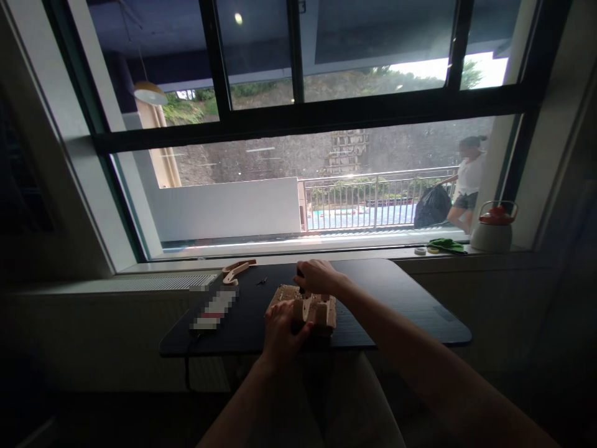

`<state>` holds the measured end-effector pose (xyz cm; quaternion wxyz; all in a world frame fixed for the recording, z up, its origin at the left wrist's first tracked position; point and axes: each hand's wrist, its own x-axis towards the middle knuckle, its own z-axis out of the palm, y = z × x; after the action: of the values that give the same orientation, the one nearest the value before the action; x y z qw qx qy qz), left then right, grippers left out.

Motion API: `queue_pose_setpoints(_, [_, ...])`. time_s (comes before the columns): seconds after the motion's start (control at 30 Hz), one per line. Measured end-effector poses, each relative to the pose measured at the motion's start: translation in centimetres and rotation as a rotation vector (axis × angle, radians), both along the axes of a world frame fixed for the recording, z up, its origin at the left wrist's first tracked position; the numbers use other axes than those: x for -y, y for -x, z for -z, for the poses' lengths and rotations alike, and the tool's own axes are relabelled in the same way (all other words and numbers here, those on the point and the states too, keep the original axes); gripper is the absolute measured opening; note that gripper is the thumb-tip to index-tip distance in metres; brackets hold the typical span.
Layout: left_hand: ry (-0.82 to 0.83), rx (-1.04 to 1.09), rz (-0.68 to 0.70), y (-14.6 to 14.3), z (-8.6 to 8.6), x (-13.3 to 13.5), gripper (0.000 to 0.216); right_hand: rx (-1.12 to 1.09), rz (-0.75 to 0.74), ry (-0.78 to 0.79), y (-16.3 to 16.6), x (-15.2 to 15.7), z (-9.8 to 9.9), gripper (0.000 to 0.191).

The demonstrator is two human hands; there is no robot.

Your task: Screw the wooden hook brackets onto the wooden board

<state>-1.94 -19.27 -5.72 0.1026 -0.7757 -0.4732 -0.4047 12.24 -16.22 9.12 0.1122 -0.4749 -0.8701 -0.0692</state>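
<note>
On the dark table (401, 311) in front of me lies a rough brown block (280, 294) with smaller shaped brown pieces (319, 313) on its near side. My left hand (282, 323) is closed round the left and near edge of the block, its thumb against a brown piece. Above the block's far side, my right hand (319, 277) grips a tool with a dark handle (300, 274). The handle points down towards the block; the tool's tip is hidden, so its kind cannot be made out.
Curved light-brown pieces (239, 271) and a small dark item (262, 281) lie at the table's far left. Nearby is a blurred-out pale device (215, 310) with a cable. A kettle-like pot (492, 230) and green gloves (445, 246) stand on the windowsill. Outside, a person (467, 180) carries a black bag.
</note>
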Motion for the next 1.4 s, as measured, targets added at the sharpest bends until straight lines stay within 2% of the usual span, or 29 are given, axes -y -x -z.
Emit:
queue_pose_setpoints(0.13, [-0.015, -0.006, 0.004, 0.0, 0.1, -0.1, 0.042, 0.003, 0.027, 0.004, 0.0, 0.1, -0.3, 0.035])
queue_pose_setpoints(0.4, [-0.022, -0.002, -0.007, 0.0, 0.0, -0.1, 0.039, 0.022, -0.067, 0.001, -0.5, 0.5, -1.0, 0.025])
queue_pose_setpoints(0.73, [-0.008, 0.017, 0.013, 0.0, 0.0, 0.0, 0.042, 0.022, 0.044, -0.008, 0.2, 1.2, -0.7, 0.037])
queue_pose_setpoints(1.0, [-0.014, 0.017, 0.008, 0.0, 0.0, -0.1, 0.041, 0.026, -0.032, 0.001, -0.6, 0.9, -0.6, 0.030])
queue_pose_setpoints(1.23, [-0.014, 0.019, 0.017, 0.0, -0.1, 0.0, 0.042, 0.003, 0.049, -0.005, 0.3, 1.1, 0.2, 0.036])
queue_pose_setpoints(1.4, [-0.016, 0.014, 0.004, 0.0, 0.0, -0.1, 0.042, 0.010, 0.066, 0.002, 0.2, 0.9, -0.3, 0.035])
